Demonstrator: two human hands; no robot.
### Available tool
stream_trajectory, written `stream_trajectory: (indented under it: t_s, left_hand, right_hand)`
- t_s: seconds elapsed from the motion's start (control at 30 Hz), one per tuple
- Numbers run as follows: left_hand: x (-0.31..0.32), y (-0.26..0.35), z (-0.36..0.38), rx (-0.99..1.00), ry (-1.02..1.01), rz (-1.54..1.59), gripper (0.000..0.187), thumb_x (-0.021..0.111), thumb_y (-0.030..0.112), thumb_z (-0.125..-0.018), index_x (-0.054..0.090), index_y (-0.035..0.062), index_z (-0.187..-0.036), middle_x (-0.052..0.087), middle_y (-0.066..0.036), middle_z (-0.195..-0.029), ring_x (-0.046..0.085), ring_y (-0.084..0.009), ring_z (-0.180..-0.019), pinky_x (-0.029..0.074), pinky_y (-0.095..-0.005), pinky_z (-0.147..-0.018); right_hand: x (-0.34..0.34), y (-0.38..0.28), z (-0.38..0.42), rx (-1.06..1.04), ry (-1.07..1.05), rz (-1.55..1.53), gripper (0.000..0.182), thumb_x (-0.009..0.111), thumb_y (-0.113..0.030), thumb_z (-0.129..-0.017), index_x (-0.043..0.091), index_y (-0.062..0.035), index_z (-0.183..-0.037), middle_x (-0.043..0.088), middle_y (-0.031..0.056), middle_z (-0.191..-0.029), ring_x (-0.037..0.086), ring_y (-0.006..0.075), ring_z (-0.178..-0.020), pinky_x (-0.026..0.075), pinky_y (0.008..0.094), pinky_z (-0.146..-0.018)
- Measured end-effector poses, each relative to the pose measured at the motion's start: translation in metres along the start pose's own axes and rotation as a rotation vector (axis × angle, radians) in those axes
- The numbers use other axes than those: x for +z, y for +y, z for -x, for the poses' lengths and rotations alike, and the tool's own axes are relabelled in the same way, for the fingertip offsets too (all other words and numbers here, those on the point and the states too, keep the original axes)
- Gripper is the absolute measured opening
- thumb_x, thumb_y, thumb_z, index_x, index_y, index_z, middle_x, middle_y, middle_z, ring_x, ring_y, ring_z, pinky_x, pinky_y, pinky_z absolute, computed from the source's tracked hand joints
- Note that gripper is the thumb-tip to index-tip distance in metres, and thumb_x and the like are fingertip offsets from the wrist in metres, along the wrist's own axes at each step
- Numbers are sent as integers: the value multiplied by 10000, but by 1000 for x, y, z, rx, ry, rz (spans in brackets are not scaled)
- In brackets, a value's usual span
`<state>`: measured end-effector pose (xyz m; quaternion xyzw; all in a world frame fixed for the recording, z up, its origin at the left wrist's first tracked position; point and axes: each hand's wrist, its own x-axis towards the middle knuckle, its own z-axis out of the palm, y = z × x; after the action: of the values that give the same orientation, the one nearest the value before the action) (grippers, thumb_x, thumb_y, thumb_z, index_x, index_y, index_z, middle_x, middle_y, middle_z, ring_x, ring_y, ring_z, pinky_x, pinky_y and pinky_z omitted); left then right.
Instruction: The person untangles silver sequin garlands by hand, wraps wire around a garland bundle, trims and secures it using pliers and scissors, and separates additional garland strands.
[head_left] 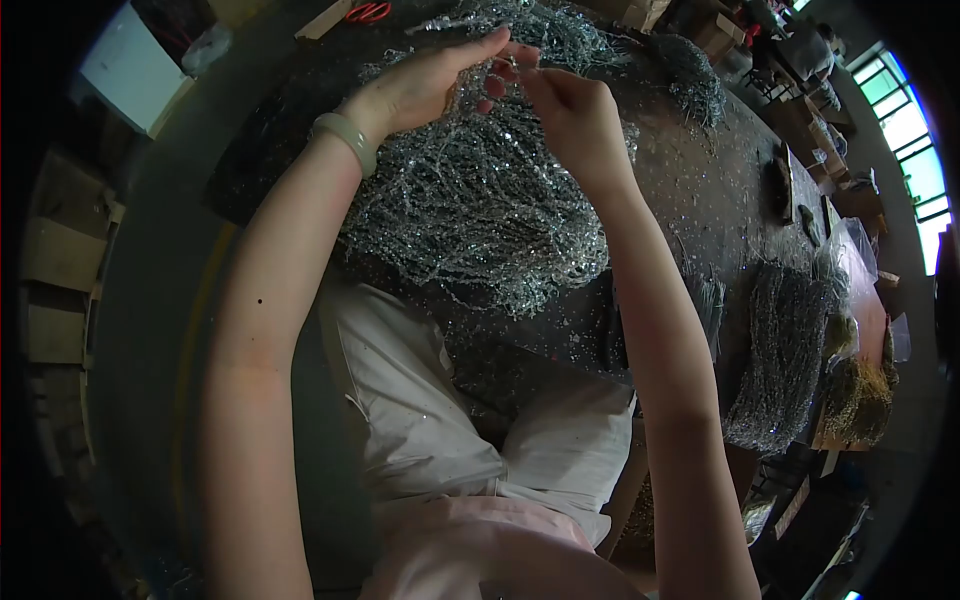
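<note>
A large tangled heap of glittering silver strands (480,205) lies on the dark table in front of my lap. Above its far part, my left hand (440,82) has its palm turned inward and fingers curled around some silver strands. Close beside it, my right hand (580,115) pinches at the same strands, with thumb and forefinger meeting near the left fingertips. The exact piece between the right fingertips is too small to make out. A pale bangle (346,143) circles my left wrist.
More silver strands (545,35) lie at the table's far side, with another bunch (690,80) to the right. A dark silver bundle (785,350) and a golden bundle (860,400) are at the right. Red-handled scissors (368,11) lie at the far left. Cardboard boxes (60,250) stand left.
</note>
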<state>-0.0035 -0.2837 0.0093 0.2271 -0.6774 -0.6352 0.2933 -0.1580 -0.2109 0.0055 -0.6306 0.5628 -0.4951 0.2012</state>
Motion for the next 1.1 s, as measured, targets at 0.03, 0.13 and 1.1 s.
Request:
stream_trajectory:
  t_s: [0.03, 0.13, 1.1]
  left_hand:
    - [2, -2, -1, 63, 48, -64, 423, 381, 413, -888, 556, 63, -1047, 554, 10, -921, 476, -55, -738, 403, -214, -679]
    - [10, 4, 1, 52, 111, -1, 367, 409, 385, -885, 573, 87, -1020, 524, 35, -811, 451, -53, -738, 373, -219, -673]
    - [-77, 11, 44, 247, 283, 24, 260, 439, 259, -890, 536, 49, -1010, 513, 24, -765, 436, -43, -656, 348, -188, -554]
  right_hand:
    - [3, -4, -3, -32, -23, 49, 208, 537, -207, -804, 626, -20, -832, 581, 140, -641, 551, 200, -557, 431, 302, -555]
    - [13, -12, -8, -104, -22, 140, 175, 530, -168, -789, 619, -18, -795, 573, 144, -595, 570, 258, -536, 436, 331, -534]
    - [36, 83, 30, -379, -221, 793, 493, 388, -355, -877, 377, -15, -1233, 346, 138, -1305, 278, 277, -1235, 189, 393, -1028]
